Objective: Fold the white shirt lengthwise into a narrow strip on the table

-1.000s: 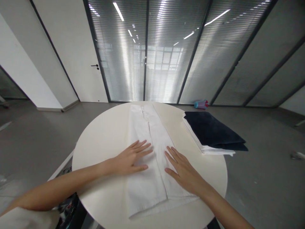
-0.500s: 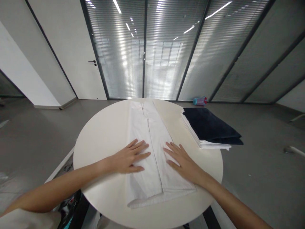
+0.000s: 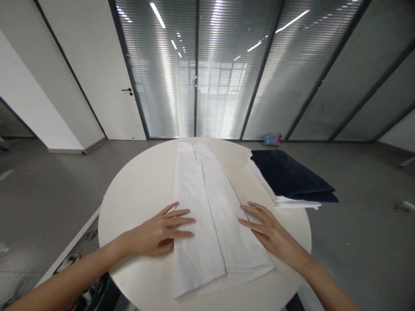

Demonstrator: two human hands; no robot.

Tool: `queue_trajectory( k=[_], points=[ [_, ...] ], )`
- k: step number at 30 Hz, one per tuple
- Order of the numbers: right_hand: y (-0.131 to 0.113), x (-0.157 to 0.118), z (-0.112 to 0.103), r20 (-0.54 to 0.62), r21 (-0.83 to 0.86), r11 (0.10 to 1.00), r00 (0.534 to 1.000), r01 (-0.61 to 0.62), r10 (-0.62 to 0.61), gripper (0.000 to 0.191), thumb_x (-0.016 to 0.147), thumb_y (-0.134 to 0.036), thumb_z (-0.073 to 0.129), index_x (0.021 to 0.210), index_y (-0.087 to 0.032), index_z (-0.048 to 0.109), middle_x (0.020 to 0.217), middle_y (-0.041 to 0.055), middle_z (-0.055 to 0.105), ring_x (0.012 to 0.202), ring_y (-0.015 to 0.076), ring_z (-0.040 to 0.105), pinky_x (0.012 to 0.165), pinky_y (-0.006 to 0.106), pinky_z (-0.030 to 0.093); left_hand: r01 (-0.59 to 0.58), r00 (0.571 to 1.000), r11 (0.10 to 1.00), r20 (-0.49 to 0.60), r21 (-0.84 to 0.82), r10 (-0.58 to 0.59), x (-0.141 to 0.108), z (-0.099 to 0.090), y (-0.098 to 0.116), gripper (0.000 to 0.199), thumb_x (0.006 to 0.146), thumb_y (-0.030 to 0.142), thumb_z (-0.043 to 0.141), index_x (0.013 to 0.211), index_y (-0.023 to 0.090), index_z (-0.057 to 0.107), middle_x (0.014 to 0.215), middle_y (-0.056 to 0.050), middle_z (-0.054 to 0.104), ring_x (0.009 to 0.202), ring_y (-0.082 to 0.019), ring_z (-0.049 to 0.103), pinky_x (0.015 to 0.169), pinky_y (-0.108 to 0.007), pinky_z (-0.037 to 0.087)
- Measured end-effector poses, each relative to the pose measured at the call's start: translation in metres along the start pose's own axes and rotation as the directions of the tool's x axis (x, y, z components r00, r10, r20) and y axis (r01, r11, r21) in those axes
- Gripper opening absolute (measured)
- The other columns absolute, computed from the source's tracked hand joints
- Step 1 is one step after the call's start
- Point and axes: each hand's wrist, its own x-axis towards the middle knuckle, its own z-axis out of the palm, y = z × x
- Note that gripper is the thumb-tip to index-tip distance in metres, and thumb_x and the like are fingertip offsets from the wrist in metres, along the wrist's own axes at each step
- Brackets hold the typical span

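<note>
A white garment [image 3: 202, 224], its two long sides folded in so they meet along a middle line, lies lengthwise on the round white table [image 3: 136, 190]. Over its left edge rests my left hand [image 3: 158, 232], fingers stretched out on the cloth and the thumb partly hidden near the edge. My right hand [image 3: 272, 233] is at the right edge, its fingers spread with the tips touching the fabric. Neither hand shows a closed grip. The garment's near end has uneven layers, with one layer showing below the other.
At the table's right side, a folded dark blue cloth [image 3: 292, 177] lies on a stack of folded white cloths [image 3: 282, 202], overhanging the edge. On the floor by the glass partition [image 3: 223, 99] lies a blue and pink object [image 3: 272, 139]. A door [image 3: 97, 65] stands at the back left.
Both hands have slid outward from the garment's middle to its side edges and slightly toward me. The near end of the cloth lies flatter. The view has tilted slightly.
</note>
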Motion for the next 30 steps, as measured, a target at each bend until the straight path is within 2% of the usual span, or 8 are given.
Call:
queue_trajectory(
  k=[5,9,13,17,20,25,27,30],
  points=[
    [-0.016,-0.004,-0.010,0.022,0.035,0.998,0.998,0.052,-0.053,0.037,0.099,-0.023,0.053,0.129,-0.042,0.066,0.147,0.0009,0.054,0.145,0.0264,0.036,0.112,0.053,0.043,-0.072,0.997,0.997,0.006,-0.003,0.072,-0.009,-0.007,0.000,0.050,0.087,0.013,0.054,0.134,0.030,0.061,0.148,-0.002,0.053,0.146,-0.025,0.036,0.126,-0.052,0.017],
    [-0.040,-0.008,-0.013,0.075,0.073,0.988,0.987,0.138,-0.143,0.039,0.099,-0.019,0.053,0.132,-0.037,0.064,0.143,0.0025,0.058,0.144,0.0240,0.038,0.110,0.048,0.046,-0.042,0.999,0.998,0.017,-0.053,0.042,-0.027,-0.012,0.004,0.039,0.091,0.022,0.057,0.129,0.028,0.064,0.143,-0.004,0.059,0.144,-0.026,0.040,0.124,-0.050,0.024],
    [-0.050,-0.003,-0.014,0.111,0.013,0.978,0.972,0.207,-0.207,0.042,0.097,-0.019,0.056,0.137,-0.035,0.060,0.143,0.0047,0.058,0.142,0.0244,0.042,0.112,0.050,0.043,0.015,1.000,1.000,0.026,-0.005,-0.015,-0.035,-0.009,0.012,0.046,0.094,0.033,0.058,0.140,0.030,0.056,0.145,-0.004,0.057,0.147,-0.028,0.035,0.125,-0.051,0.021],
    [-0.050,-0.002,-0.016,0.140,-0.006,0.958,0.949,0.285,-0.281,0.041,0.097,-0.018,0.058,0.134,-0.034,0.062,0.140,0.0033,0.061,0.141,0.0221,0.044,0.113,0.047,0.042,0.017,1.000,1.000,0.017,0.003,-0.017,-0.041,-0.005,0.020,0.046,0.098,0.032,0.053,0.143,0.036,0.052,0.145,-0.001,0.056,0.147,-0.027,0.035,0.125,-0.050,0.021],
    [-0.060,-0.009,-0.015,0.152,0.000,0.952,0.941,0.307,-0.303,0.051,0.093,-0.017,0.060,0.142,-0.032,0.055,0.143,0.0048,0.059,0.143,0.0222,0.042,0.115,0.046,0.039,0.003,1.000,1.000,-0.005,-0.025,-0.003,-0.050,0.000,0.023,0.047,0.099,0.035,0.050,0.146,0.036,0.049,0.148,0.000,0.054,0.148,-0.027,0.033,0.125,-0.051,0.021],
    [-0.087,-0.023,-0.006,0.217,0.028,0.969,0.945,0.245,-0.245,0.085,0.083,-0.037,0.070,0.157,-0.022,0.032,0.158,0.0149,0.037,0.148,0.0322,0.031,0.118,0.054,0.032,0.011,0.989,0.987,-0.146,-0.160,-0.035,-0.063,0.006,0.024,0.048,0.101,0.052,0.041,0.144,0.032,0.052,0.142,-0.003,0.060,0.145,-0.026,0.039,0.123,-0.049,0.028],
    [-0.090,-0.024,0.002,0.189,-0.010,0.970,0.953,0.244,-0.238,0.083,0.083,-0.025,0.066,0.158,-0.021,0.031,0.160,0.0146,0.034,0.149,0.0311,0.028,0.120,0.055,0.027,-0.002,0.982,0.980,-0.186,-0.200,-0.036,-0.065,0.007,0.025,0.052,0.101,0.057,0.038,0.143,0.030,0.053,0.140,-0.003,0.061,0.143,-0.025,0.041,0.122,-0.046,0.029],
    [-0.084,-0.021,0.015,0.127,-0.087,0.954,0.953,0.287,-0.275,0.085,0.077,0.004,0.049,0.156,-0.025,0.035,0.155,0.0084,0.044,0.150,0.0222,0.026,0.123,0.051,0.019,-0.017,0.979,0.977,-0.202,-0.214,-0.027,-0.065,0.006,0.028,0.054,0.100,0.059,0.038,0.142,0.029,0.053,0.141,-0.003,0.061,0.143,-0.024,0.041,0.123,-0.043,0.028]
  ],
)
